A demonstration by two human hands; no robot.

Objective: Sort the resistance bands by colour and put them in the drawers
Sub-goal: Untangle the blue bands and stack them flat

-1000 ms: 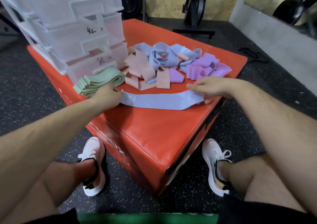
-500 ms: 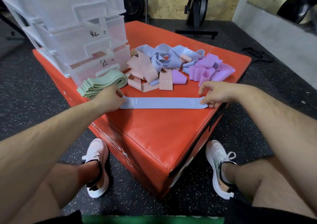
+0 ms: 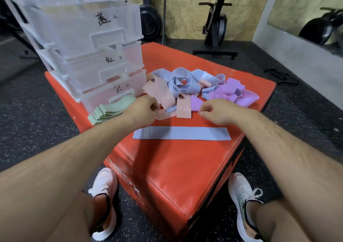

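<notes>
- The flattened pale-blue fabric resistance band (image 3: 181, 133) lies alone on the red padded box (image 3: 176, 167), just in front of both hands.
- The right hand (image 3: 217, 112) hovers with fingers loosely curled, holding nothing. The left hand (image 3: 143, 108) sits at the salmon-pink fabric bands (image 3: 163, 91); I cannot tell whether its fingers pinch one.
- A sensible next move: ease one loop out of the tangled blue bands (image 3: 183, 82), clear of the lilac fabric bands (image 3: 232, 93), then flatten it squarely on the first.
- The clear plastic drawer tower (image 3: 89, 43) stands at the left; stack fully before loading.
</notes>
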